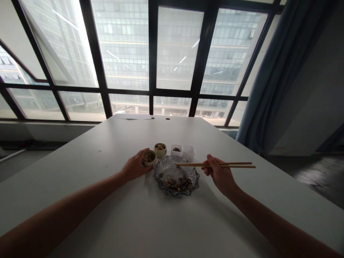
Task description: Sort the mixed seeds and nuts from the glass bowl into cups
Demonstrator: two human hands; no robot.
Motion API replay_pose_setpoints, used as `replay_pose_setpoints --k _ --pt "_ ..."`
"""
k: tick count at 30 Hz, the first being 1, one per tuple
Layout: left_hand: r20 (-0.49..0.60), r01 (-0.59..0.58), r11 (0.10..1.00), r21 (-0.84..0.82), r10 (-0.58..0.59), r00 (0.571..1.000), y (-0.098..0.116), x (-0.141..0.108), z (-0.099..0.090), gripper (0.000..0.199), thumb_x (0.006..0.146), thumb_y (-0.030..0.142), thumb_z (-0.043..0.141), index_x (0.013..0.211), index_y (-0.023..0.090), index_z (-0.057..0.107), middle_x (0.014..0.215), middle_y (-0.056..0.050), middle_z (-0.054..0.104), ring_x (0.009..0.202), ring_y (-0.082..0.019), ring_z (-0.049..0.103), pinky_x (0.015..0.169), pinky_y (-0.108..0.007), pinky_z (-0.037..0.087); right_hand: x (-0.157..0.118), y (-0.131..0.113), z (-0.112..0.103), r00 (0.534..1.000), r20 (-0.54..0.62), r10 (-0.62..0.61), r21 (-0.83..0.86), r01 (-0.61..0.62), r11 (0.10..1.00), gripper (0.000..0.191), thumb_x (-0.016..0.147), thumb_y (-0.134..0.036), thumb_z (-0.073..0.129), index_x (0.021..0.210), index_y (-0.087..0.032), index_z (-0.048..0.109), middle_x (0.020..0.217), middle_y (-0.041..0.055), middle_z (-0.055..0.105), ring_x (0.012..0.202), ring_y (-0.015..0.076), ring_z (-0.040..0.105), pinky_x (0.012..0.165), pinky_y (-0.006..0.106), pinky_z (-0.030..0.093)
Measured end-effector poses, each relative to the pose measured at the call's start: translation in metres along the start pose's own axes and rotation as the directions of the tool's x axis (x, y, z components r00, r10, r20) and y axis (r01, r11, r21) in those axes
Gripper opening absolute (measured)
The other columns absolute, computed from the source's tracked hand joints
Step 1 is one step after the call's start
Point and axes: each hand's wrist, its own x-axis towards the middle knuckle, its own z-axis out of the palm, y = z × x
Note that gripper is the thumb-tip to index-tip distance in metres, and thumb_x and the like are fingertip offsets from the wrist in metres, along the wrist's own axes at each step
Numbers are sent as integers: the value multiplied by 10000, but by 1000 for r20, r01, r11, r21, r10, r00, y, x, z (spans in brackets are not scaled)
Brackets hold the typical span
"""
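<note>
My left hand is closed around a small round cup, tilted a little, with brownish pieces inside. In my right hand is a pair of wooden chopsticks. Their tips reach left over a scalloped glass bowl, whose near side holds a heap of striped seeds or shells. Whether the tips pinch anything is too small to tell. Behind the bowl stands a second round cup with pale yellowish pieces in it.
Two small white square containers stand behind the bowl: one container with dark pieces, the other container at its right. Papers lie at the far edge of the white table. Windows and a blue curtain are beyond.
</note>
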Motion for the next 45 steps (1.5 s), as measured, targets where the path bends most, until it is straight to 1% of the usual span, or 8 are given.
replay_pose_setpoints --k 9,17,20,24,30,35,41,45 --pt "18 30 999 -19 -29 999 5 1 -3 747 766 427 719 1427 202 452 1380 -156 633 1193 -351 663 993 -498 558 35 -17 9 931 73 -359 -340 361 868 563 897 -695 567 655 -193 643 557 44 649 537 168 601 551 297 481" --pt "-8 16 1000 -19 -16 1000 1 0 1 757 755 416 739 1430 225 456 1362 -139 646 1166 -336 678 977 -479 571 84 -32 19 928 199 -314 -403 370 837 660 846 -796 525 625 -184 636 536 52 641 511 166 590 504 285 457" --pt "5 15 1000 -10 -15 1000 0 0 1 759 766 432 725 1440 217 447 1377 -148 633 1177 -340 671 979 -476 570 84 -52 10 924 343 -171 -373 301 878 683 813 -824 533 628 -176 641 478 38 608 447 144 549 449 264 436" --pt "7 18 1000 -22 -17 1000 1 1 0 751 780 473 705 1440 221 452 1367 -136 642 1184 -337 667 986 -462 565 73 -73 5 763 637 109 -476 279 834 685 831 -800 536 624 -159 659 468 37 610 427 125 538 439 241 423" --pt "14 26 999 -25 -26 1000 0 1 0 776 765 511 706 1437 208 467 1386 -141 632 1197 -352 661 1004 -469 556 62 -70 16 642 748 168 -479 348 806 559 888 -657 588 640 -162 671 520 28 647 459 121 574 457 219 442" --pt "24 20 1000 6 -20 1000 2 0 -1 771 772 474 698 1450 210 442 1395 -141 613 1212 -354 643 1006 -477 551 58 -63 24 650 754 96 -441 392 808 554 921 -645 538 657 -168 634 566 33 658 506 132 613 481 217 468" --pt "-15 -97 995 13 97 995 6 1 -4 725 748 402 740 1401 215 487 1363 -144 610 1269 -356 576 1066 -505 508 59 -65 21 685 728 24 -441 442 781 603 949 -656 470 639 -163 624 521 23 617 464 115 565 451 209 426" --pt "-24 -68 998 1 68 997 4 0 -3 726 799 437 703 1432 185 452 1387 -172 582 1269 -360 578 1065 -516 506 60 -70 18 687 725 44 -439 412 798 621 936 -678 483 648 -156 653 495 16 602 444 112 554 445 213 429"
